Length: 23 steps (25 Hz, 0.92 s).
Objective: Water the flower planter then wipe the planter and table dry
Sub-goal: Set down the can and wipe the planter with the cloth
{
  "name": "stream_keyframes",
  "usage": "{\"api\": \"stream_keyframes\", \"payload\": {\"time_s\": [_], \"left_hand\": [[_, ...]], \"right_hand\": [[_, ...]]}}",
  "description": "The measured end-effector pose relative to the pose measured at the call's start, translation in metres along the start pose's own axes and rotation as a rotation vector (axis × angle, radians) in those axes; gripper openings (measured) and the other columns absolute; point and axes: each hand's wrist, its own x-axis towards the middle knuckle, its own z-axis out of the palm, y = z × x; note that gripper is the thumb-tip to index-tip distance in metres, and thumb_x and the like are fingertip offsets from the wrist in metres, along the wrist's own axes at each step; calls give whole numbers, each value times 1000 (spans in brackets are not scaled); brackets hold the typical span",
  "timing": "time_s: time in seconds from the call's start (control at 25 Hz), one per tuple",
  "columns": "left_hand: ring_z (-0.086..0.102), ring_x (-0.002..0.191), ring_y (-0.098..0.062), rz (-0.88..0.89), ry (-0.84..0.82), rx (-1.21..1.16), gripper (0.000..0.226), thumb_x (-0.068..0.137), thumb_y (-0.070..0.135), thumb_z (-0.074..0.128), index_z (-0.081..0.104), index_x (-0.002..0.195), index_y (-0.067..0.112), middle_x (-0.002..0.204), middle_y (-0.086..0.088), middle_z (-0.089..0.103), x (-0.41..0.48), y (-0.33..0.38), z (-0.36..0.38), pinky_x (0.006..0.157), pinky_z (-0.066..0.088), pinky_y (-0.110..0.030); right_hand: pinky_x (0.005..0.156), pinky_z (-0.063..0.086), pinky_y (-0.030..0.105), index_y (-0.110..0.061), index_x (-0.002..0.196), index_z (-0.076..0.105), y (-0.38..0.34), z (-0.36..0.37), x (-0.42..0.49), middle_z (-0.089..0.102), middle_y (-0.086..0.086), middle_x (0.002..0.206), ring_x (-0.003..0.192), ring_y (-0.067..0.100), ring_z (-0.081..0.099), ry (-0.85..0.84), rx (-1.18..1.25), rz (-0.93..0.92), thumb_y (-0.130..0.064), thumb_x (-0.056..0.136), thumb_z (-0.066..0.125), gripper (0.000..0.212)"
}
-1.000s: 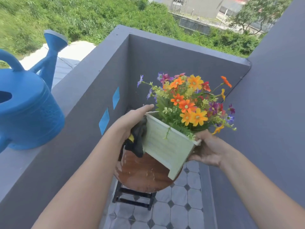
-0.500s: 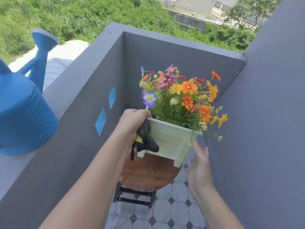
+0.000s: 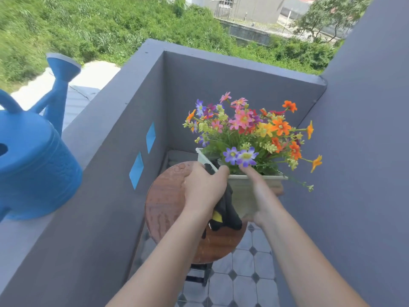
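Left hand (image 3: 204, 188) clamps cloth (image 3: 225, 212) to the planter (image 3: 247, 193) rim; right hand (image 3: 263, 196) fingers spread on its front — light, stiff, probably wet-slick.

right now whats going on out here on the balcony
A person is wiping a pale planter of colourful flowers over a round wooden table. The left hand presses a dark cloth on its corner; the right hand steadies its front. A blue watering can sits on the wall ledge.
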Motion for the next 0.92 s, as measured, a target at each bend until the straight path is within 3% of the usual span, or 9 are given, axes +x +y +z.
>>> {"api": "stream_keyframes", "payload": {"time_s": [0.12,0.2,0.32,0.4,0.48,0.6,0.72,0.8,0.92], "left_hand": [[52,98,-25,84,7,4,30,92,38,46,56,104,14,98,-4,62,-15,-5,4,77,36,-32],[53,96,-20,190,67,-14,25,96,34,41,59,102,19,97,-2,64,-20,-17,4,76,34,-30],[47,95,4,508,202,-57,30,98,26,42,59,122,25,110,4,55,-30,-41,12,84,33,-9],[41,121,2,663,217,-14,39,98,35,37,50,134,26,129,5,46,-36,-53,29,98,25,-4],[17,142,-9,644,153,-21,46,97,44,27,33,143,36,142,9,29,-39,-54,43,108,12,-7],[-3,145,-6,588,59,-78,44,98,38,29,18,140,45,147,13,15,-24,-45,48,106,-1,-1],[14,145,-8,486,40,-158,43,101,30,31,26,143,38,152,9,29,0,-44,43,111,13,-11],[27,142,-10,427,43,-178,41,101,27,36,34,139,41,147,9,40,-2,-46,41,110,23,-21],[32,139,-8,523,68,-196,34,100,22,39,44,124,47,138,12,48,-20,-43,42,108,26,-15]], "right_hand": [[58,57,51,-14,133,37,-14,-5,0,53,11,114,76,29,59,-4,30,-23,-27,48,74,94],[57,54,46,-8,130,40,-22,-12,6,45,10,105,70,26,53,64,11,-41,-17,60,63,74],[52,56,50,-8,129,44,-28,-16,10,46,10,125,89,30,54,62,-33,-42,-20,42,62,90],[52,55,51,-11,131,45,-26,-19,17,48,12,135,102,32,58,55,-65,-32,-23,28,61,105],[54,53,51,-12,130,46,-24,-23,29,49,14,136,111,34,58,37,-91,-20,-26,24,60,109],[53,52,51,-19,116,48,-26,-28,40,49,13,134,114,36,56,0,-86,-16,-29,28,64,91],[52,54,44,-23,110,46,-29,-31,42,43,6,116,100,30,54,-11,-88,20,-25,23,61,88],[48,53,41,-26,99,45,-29,-34,42,38,6,115,107,29,50,-53,-84,1,-28,22,61,79],[45,53,38,-23,78,41,-34,-37,32,37,8,107,106,30,48,-132,-90,3,-28,34,63,49]]}}
